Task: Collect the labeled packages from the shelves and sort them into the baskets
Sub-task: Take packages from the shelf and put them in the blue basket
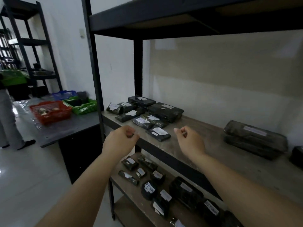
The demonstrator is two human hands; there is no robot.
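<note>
Dim room, white walls (68, 46), glossy pale tiled floor (24, 177), second black rack (29, 41) far left

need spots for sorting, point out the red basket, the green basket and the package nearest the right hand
red basket (65, 115): head view, on its front right wall.
green basket (85, 109): head view, on its front wall.
package nearest the right hand (158, 133): head view, on its dark wrap just below the white label.

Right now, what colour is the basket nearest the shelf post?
Green; the basket shows best in the head view, beside a red one.
</note>
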